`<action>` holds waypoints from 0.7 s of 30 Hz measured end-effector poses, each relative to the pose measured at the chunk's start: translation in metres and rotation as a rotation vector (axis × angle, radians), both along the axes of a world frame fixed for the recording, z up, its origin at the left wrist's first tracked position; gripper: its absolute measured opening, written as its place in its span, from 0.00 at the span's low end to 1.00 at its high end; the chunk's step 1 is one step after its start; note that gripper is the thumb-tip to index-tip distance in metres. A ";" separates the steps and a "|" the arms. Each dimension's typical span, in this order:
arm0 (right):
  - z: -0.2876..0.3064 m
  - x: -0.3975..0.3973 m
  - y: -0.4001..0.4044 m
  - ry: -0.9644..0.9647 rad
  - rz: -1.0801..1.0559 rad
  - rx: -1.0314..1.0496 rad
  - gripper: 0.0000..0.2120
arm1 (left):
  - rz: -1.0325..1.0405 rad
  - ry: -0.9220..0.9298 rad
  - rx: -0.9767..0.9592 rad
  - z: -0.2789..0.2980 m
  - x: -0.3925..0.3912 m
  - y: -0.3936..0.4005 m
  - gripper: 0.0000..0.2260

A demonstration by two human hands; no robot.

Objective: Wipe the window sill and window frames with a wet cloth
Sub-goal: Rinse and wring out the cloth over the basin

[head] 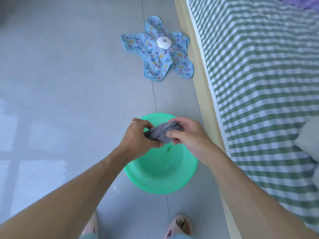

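A grey fluffy cloth (163, 132) is bunched up between both of my hands, above a green plastic basin (160, 176) that stands on the floor. My left hand (138, 135) grips the cloth's left end with curled fingers; a ring shows on one finger. My right hand (186, 133) grips the right end, thumb on top. No window sill or frame is in view.
A bed with a green-and-white checked sheet (267, 83) and a pale wooden edge (198, 80) runs along the right. A blue patterned star-shaped cloth (155, 57) with a white round object (164, 42) on it lies on the grey tiled floor. My slippered feet (179, 225) stand below the basin.
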State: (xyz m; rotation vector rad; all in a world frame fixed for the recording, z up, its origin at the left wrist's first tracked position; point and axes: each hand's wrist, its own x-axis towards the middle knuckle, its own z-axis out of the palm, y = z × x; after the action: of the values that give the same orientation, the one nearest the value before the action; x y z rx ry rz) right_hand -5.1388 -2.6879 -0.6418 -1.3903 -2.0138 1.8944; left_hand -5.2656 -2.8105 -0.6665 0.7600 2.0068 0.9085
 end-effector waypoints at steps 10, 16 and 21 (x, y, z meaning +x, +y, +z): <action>0.226 -0.137 -0.045 -0.005 0.270 0.400 0.29 | 0.253 -0.112 0.035 0.241 -0.090 -0.088 0.21; 0.325 -0.249 -0.111 0.054 0.656 0.198 0.21 | 0.362 -0.043 0.086 0.331 -0.172 -0.163 0.11; 0.381 -0.340 -0.175 0.075 0.883 0.137 0.23 | 0.503 -0.123 0.113 0.402 -0.250 -0.259 0.12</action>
State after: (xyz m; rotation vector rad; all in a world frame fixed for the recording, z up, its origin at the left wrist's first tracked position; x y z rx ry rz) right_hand -5.4788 -2.8626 -0.2603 -0.3687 -2.9273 1.9149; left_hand -5.5151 -3.0695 -0.2643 0.2434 2.0841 1.3284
